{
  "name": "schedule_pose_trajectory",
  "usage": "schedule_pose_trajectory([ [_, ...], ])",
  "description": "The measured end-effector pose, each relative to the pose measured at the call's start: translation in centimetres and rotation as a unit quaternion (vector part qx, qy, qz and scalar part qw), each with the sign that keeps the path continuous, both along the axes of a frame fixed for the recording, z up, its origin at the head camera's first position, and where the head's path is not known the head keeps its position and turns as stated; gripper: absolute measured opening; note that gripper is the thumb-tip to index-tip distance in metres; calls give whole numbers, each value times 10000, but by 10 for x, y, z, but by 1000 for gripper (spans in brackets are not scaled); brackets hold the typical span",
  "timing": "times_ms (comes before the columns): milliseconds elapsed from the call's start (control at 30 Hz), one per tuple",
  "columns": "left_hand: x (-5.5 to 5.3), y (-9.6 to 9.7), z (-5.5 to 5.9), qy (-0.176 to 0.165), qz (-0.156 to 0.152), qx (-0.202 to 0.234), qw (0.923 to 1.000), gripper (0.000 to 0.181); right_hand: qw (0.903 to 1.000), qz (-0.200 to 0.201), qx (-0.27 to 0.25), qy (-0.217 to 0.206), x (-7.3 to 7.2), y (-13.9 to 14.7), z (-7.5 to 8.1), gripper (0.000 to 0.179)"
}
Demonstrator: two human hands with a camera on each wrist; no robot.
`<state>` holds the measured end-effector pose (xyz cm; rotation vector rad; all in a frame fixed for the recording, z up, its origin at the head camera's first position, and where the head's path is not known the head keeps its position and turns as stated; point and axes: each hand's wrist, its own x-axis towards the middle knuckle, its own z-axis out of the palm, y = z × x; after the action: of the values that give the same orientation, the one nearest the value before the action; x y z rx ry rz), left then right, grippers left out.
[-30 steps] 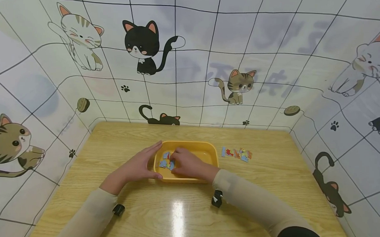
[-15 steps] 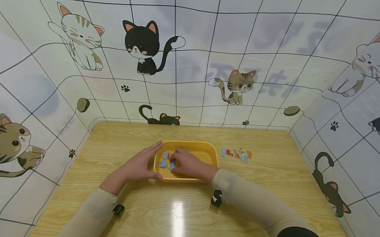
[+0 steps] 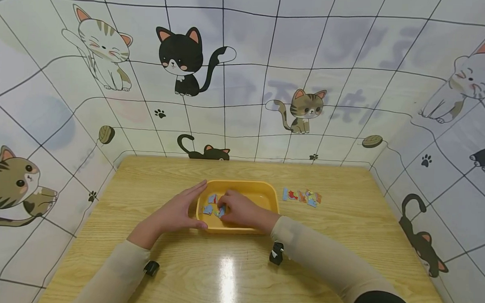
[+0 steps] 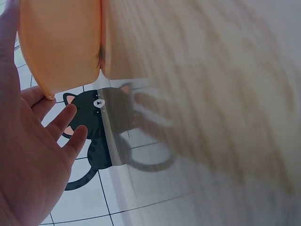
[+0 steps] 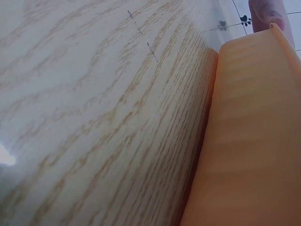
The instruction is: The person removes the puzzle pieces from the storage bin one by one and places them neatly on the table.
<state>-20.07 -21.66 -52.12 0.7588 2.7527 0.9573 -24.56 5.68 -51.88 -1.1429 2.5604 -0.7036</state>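
Observation:
In the head view, a yellow tray (image 3: 261, 184) holds several small printed puzzle pieces (image 3: 208, 209) at its left end. My left hand (image 3: 180, 210) spans that end, thumb at the front rim and long fingers stretched toward the back corner. The left wrist view shows those fingers spread beside the tray's outer wall (image 4: 61, 47). Inside the tray, my right hand (image 3: 242, 209) has its fingers curled down, thumb and fingertips pinching a blue and yellow puzzle piece (image 3: 221, 212). The right wrist view misses that hand and shows the tray's front wall.
Right of the tray, a strip of colourful puzzle pieces (image 3: 302, 197) lies on the wooden table (image 3: 190, 270). A cat-printed backdrop (image 3: 245, 80) stands around the table's back and sides. Small black devices sit at both wrists.
My right fingertips have shifted slightly to the right, and the puzzle piece at them has moved with them. My left hand and the tray have stayed in place.

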Motion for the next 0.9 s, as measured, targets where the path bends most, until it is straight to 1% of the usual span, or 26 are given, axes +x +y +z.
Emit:
schedule_pose_trajectory([
  [233,1,0,1,-34,49,-27,10000,132,10000,-38,-43,77,0,6,6,30],
  [333,1,0,3,-49,42,-34,10000,132,10000,-65,-51,50,-1,11,7,29],
  [500,1,1,3,-33,34,0,10000,131,9996,-234,-138,-104,-2,24,11,30],
  [667,1,0,2,-26,45,11,10000,133,9989,-319,-294,-179,-3,38,22,31],
  [767,1,0,2,-46,45,14,10000,133,9985,-272,-424,-203,-5,48,32,31],
  [900,2,0,3,-12,11,5,10000,133,9988,-252,-416,110,-7,63,44,33],
])
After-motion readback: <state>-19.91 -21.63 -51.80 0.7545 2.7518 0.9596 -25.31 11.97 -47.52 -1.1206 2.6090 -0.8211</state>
